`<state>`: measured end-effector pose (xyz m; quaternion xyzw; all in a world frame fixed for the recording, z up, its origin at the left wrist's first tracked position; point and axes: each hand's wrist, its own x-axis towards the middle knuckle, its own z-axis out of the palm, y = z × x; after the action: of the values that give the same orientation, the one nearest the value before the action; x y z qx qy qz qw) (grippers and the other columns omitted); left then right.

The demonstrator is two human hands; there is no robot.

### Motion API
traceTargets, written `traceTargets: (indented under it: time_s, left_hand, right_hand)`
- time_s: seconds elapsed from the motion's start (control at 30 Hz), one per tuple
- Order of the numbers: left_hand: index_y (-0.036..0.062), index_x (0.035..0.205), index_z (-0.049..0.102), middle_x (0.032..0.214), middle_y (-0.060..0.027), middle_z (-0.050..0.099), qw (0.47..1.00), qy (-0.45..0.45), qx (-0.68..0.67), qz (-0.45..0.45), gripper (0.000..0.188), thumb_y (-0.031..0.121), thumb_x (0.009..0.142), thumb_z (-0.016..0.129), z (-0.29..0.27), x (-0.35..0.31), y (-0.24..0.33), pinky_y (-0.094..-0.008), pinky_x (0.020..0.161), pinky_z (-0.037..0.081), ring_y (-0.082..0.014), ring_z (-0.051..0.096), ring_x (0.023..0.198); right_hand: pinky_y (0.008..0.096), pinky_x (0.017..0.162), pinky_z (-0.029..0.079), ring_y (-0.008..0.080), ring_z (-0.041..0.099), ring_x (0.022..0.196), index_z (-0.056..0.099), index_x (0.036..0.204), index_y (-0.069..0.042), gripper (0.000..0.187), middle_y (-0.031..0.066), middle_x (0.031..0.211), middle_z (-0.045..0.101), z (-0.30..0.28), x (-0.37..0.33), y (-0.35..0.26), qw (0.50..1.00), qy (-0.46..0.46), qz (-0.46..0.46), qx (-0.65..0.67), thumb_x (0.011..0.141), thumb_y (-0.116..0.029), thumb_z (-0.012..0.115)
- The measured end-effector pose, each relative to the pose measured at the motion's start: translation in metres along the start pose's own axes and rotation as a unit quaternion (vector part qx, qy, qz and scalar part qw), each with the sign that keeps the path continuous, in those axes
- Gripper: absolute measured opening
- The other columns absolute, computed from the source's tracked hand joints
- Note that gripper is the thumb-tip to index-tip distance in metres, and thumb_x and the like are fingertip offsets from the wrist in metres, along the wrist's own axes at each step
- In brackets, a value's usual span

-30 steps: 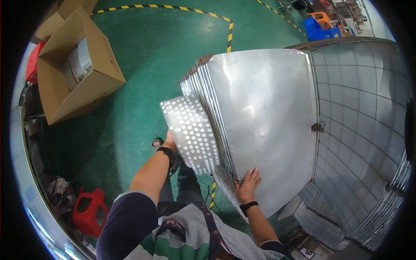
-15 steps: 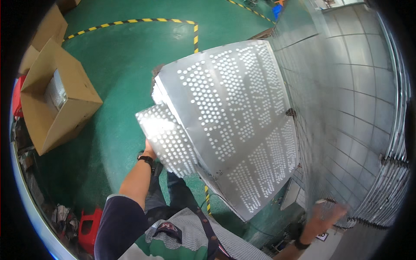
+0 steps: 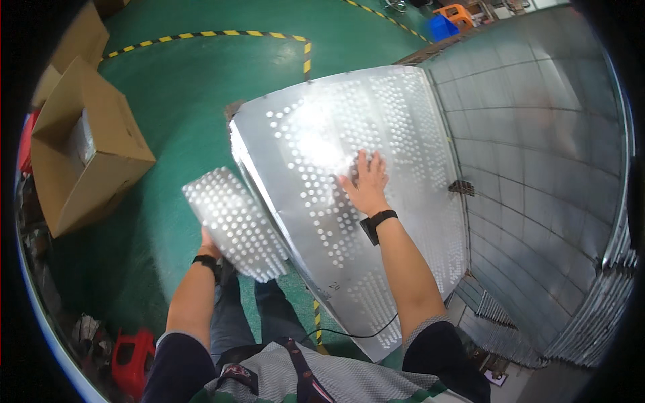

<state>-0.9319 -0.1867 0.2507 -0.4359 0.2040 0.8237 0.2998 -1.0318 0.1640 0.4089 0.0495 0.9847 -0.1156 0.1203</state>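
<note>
My left hand grips the lower left edge of a small silvery panel covered in rows of round white dots; most of its fingers are hidden behind the panel. The panel is held tilted beside the left edge of a large metal sheet, which carries several blocks of similar dots. Over the middle of this sheet my right hand lies open, palm down and fingers spread, apparently resting on the dotted surface. A bright glare hides some dots left of that hand.
Along the right rises a tall rack of grey gridded metal sheets, with stacked sheet edges below. An open cardboard box stands at left. A red stool is lower left; a blue bin sits far off. Striped tape marks the green floor.
My right hand has come from the rack at lower right onto the large sheet. The left hand has shifted the small panel left and slightly down. Blur in front of the rack is gone.
</note>
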Motion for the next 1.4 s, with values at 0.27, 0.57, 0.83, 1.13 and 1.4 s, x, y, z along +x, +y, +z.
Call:
traceTargets:
  time_s: [0.27,0.57,0.83,1.13,1.4]
  left_hand:
    - [0.0040,0.121,0.046,0.118,-0.0138,0.053,0.997,-0.052,-0.040,0.047,0.058,0.049,0.087,0.032,0.001,0.043,-0.008,-0.0407,0.088,0.045,-0.0272,0.055,0.101]
    - [0.0055,0.123,0.045,0.120,-0.0129,0.052,0.993,-0.072,-0.095,-0.007,0.055,0.046,0.088,0.030,0.005,0.015,0.000,-0.0400,0.089,0.044,-0.0263,0.052,0.105]
    - [0.0044,0.125,0.044,0.121,-0.0118,0.052,0.999,0.040,-0.013,-0.014,0.060,0.050,0.089,0.030,0.007,0.028,-0.024,-0.0406,0.092,0.041,-0.0254,0.051,0.107]
    - [0.0033,0.125,0.042,0.123,-0.0127,0.050,0.996,-0.093,-0.002,0.015,0.058,0.047,0.091,0.027,-0.130,0.100,-0.017,-0.0430,0.093,0.041,-0.0280,0.052,0.107]
    - [0.0025,0.124,0.044,0.121,-0.0138,0.051,1.000,-0.011,-0.003,0.027,0.057,0.046,0.090,0.027,-0.059,0.066,-0.022,-0.0436,0.092,0.042,-0.0292,0.052,0.106]
  right_hand:
    - [0.0668,0.095,0.006,0.0530,0.002,0.126,0.017,0.137,-0.003,0.091,0.0343,0.137,0.006,0.056,-0.081,-0.109,0.999,-0.002,-0.040,-0.011,0.073,-0.055,0.058]
    - [0.0700,0.092,0.011,0.0551,0.002,0.125,0.018,0.137,-0.003,0.085,0.0324,0.138,0.007,0.057,-0.105,-0.111,0.991,-0.058,-0.104,-0.068,0.072,-0.038,0.060]
    - [0.0662,0.094,0.015,0.0556,0.008,0.124,0.017,0.136,0.002,0.082,0.0334,0.138,0.007,0.031,-0.149,-0.181,0.983,-0.151,-0.102,0.017,0.074,-0.030,0.061]
    - [0.0459,0.106,0.014,0.0449,0.010,0.130,0.020,0.134,0.007,0.084,0.0333,0.138,0.009,-0.038,0.076,0.105,0.972,0.103,0.038,0.206,0.077,-0.039,0.061]
    - [0.0584,0.101,0.012,0.0455,0.007,0.130,0.016,0.139,-0.007,0.083,0.0275,0.141,0.009,-0.029,0.091,0.148,0.981,0.038,0.191,-0.001,0.080,-0.058,0.045]
